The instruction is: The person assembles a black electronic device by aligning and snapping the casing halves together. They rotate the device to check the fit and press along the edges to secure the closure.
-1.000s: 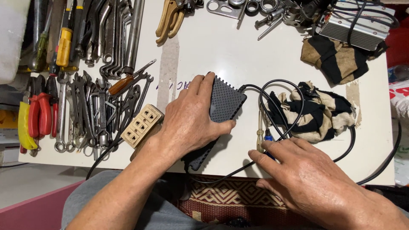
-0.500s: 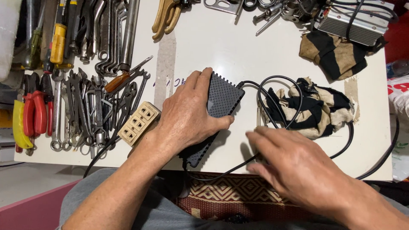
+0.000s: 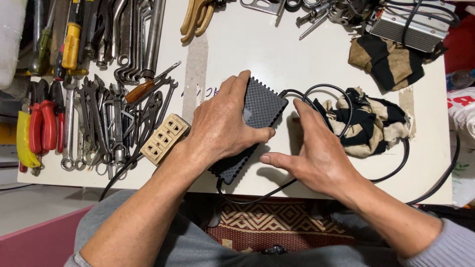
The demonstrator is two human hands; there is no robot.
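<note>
Hands work a black ribbed plastic power adapter box [image 3: 257, 116] on the white desk [image 3: 232, 39]: left hand [image 3: 222, 126] clamps it flat, right hand [image 3: 316, 151] open-fingered alongside; keeping the black cable [image 3: 326, 91] clear helps.

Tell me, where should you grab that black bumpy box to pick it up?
Probably across its two long sides, near the middle, coming from above. The black box lies flat and is long and narrow, so fingers can wrap both edges. The left hand already covers it that way; its cable leaves the far end.
</note>
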